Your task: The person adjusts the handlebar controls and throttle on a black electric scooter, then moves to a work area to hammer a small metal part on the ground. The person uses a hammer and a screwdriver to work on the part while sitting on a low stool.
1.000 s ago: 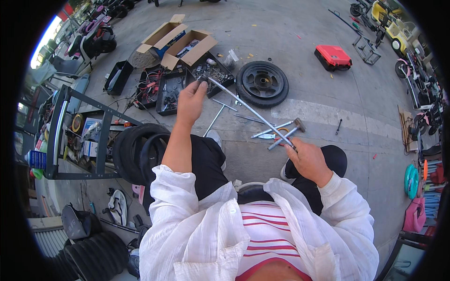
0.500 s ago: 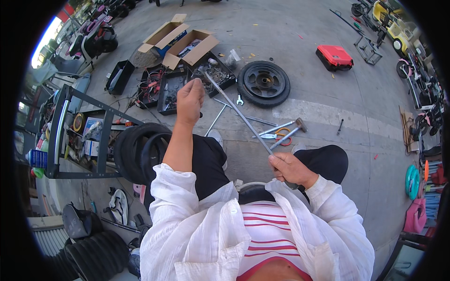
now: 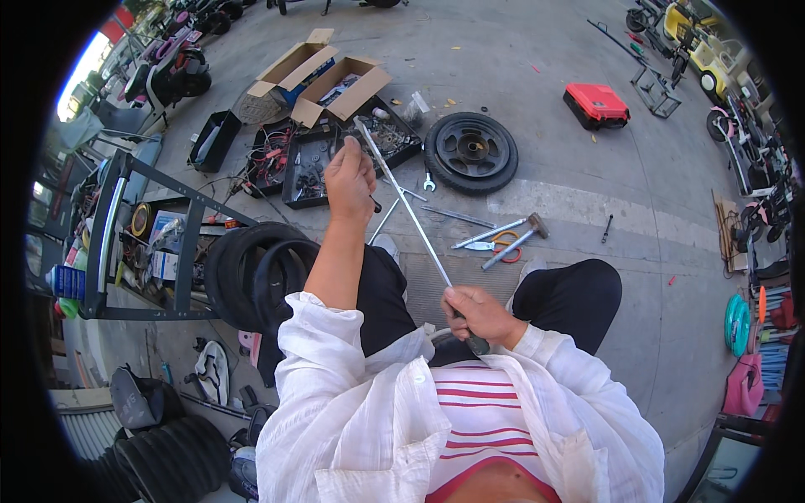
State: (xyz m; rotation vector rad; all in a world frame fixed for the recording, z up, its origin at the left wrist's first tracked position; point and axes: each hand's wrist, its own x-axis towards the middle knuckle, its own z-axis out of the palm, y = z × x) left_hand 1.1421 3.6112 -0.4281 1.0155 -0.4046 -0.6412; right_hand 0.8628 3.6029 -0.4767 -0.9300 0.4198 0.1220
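In my right hand (image 3: pixel 480 315) is a long screwdriver (image 3: pixel 411 214); its dark handle end shows below the fist. The bright shaft slants up and leftward, its tip just right of my left hand (image 3: pixel 349 178). That left hand is raised with fingers closed. A short dark end sticks out on its right side, but what it belongs to is hidden. Beyond the shaft lie a T-handle wrench (image 3: pixel 387 220), a metal bar (image 3: pixel 458 218), a hammer (image 3: pixel 537 225), orange-handled scissors (image 3: pixel 503 245) and an open-end wrench (image 3: pixel 429 182).
A small wheel with tyre (image 3: pixel 472 152) lies ahead. Black trays (image 3: pixel 306 199) of parts and open cardboard boxes (image 3: pixel 356 101) are at the front left. Tyres (image 3: pixel 243 277) lean by a metal frame (image 3: pixel 189 251) on the left. A red case (image 3: pixel 597 106) rests far right.
My right hand has moved left and slightly toward me with the screwdriver, whose shaft now stands steeper. My left hand has turned and shifted slightly right, still closed.
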